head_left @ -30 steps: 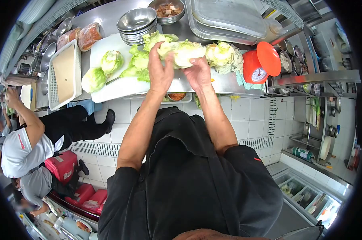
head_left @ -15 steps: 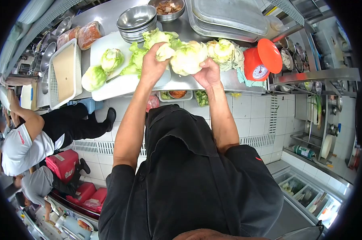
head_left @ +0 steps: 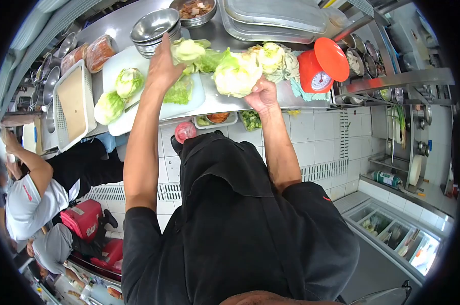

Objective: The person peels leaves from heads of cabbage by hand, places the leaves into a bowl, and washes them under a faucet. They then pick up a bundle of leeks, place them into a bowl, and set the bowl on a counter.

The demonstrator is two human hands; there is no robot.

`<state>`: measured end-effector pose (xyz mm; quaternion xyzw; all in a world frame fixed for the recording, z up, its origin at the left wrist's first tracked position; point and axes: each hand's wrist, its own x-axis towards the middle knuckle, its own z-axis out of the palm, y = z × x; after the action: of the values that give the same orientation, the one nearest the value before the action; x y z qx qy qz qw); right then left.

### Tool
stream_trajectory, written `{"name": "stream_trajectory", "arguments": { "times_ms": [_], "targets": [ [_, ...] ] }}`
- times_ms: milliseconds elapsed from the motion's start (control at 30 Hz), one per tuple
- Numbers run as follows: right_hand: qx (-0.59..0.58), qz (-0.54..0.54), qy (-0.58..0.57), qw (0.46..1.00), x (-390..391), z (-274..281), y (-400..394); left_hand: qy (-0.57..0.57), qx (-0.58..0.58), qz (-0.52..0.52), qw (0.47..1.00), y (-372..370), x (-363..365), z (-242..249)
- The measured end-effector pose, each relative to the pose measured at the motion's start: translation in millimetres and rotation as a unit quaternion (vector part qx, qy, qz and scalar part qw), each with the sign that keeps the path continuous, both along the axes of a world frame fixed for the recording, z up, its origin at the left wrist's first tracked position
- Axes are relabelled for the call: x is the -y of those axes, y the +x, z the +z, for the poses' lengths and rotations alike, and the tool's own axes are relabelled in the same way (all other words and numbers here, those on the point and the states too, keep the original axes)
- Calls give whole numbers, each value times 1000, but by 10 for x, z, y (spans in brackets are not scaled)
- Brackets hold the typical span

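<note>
My right hand (head_left: pixel 263 95) grips a pale head of lettuce (head_left: pixel 236 74) from its right side, above the front edge of the steel counter. My left hand (head_left: pixel 164 67) is open over the cutting board (head_left: pixel 195 99), thumb out and fingers stretched toward the stacked metal bowls (head_left: pixel 156 26). Just right of its fingers is a pale lettuce leaf (head_left: pixel 188 50), apparently loose. Greener loose leaves (head_left: pixel 179 90) lie on the board below. Two smaller lettuces (head_left: pixel 129 83) sit on the board's left part, near a partly hidden knife (head_left: pixel 132 105). Another lettuce (head_left: pixel 269 57) rests beyond the held one.
A red dial scale (head_left: pixel 314 71) stands at the right on a teal cloth. Metal trays (head_left: pixel 276 20) lie at the back. A white basket (head_left: pixel 90 119) and wrapped packages (head_left: pixel 101 52) are at the left. A co-worker in a white shirt (head_left: pixel 29 208) works at far left.
My left hand has opened and moved left, away from the held lettuce, leaving a pale leaf beside its fingers. My right hand still holds the lettuce. The view has shifted slightly.
</note>
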<state>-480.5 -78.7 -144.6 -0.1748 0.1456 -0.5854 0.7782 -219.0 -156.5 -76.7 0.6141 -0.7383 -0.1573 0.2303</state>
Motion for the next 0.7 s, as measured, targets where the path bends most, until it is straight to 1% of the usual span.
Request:
{"name": "stream_trajectory", "arguments": {
  "times_ms": [100, 133, 167, 200, 233, 267, 300, 333, 367, 400, 433, 467, 500, 533, 567, 600, 633, 667, 700],
  "targets": [
    [-27, 5, 15, 1000, -53, -33, 20, -13, -49, -27, 998, -93, -415, 109],
    [-41, 6, 21, 999, -66, -18, 67, 50, -135, -19, 989, -188, -534, 67],
    [-97, 16, 16, 995, -67, 13, 124, 113, -219, -8, 969, -332, -668, -44],
    [-153, 29, 12, 988, -65, 55, 191, 174, -301, 4, 937, -426, -757, -176],
    [-208, 42, 6, 977, -59, 76, 270, 218, -421, 36, 880, -457, -783, -298],
    [-275, 53, -15, 960, -72, 76, 365, 256, -533, 66, 804, -484, -800, -432],
    [-375, 62, -54, 923, -66, 112, 352, 289, -634, 95, 711, -508, -819, -606],
    [-470, 71, -92, 875, -55, 179, 322, 298, -716, 91, 625, -419, -812, -893],
    [-559, 78, -130, 815, -40, 219, 278, 293, -689, 108, 654, -426, -855, -873],
    [-595, 44, -97, 796, 9, 178, 148, 286, -661, 126, 682, -428, -934, -853],
    [-615, -60, 19, 786, 122, 42, -20, 280, -633, 144, 708, -436, -986, -839],
    [-621, -160, 133, 756, 224, -65, -187, 288, -610, 144, 724, -440, -1009, -847],
    [-728, -223, 125, 636, 249, -29, -356, 250, -541, 120, 794, -458, -1015, -860],
    [-814, -280, 111, 496, 293, 16, -483, 209, -467, 93, 854, -506, -982, -874],
    [-775, -263, 154, 554, 403, -34, -550, 165, -389, 64, 904, -577, -955, -831],
    [-730, -243, 195, 609, 541, -125, -616, 144, -303, 35, 941, -623, -917, -775],
    [-678, -223, 236, 660, 645, -215, -664, 132, -243, 6, 961, -668, -895, -755],
    [-656, -231, 237, 679, 701, -251, -682, 118, -181, -24, 976, -712, -859, -737],
    [-622, -233, 236, 709, 718, -280, -734, 103, -118, -55, 986, -749, -809, -727]
  ]
}}
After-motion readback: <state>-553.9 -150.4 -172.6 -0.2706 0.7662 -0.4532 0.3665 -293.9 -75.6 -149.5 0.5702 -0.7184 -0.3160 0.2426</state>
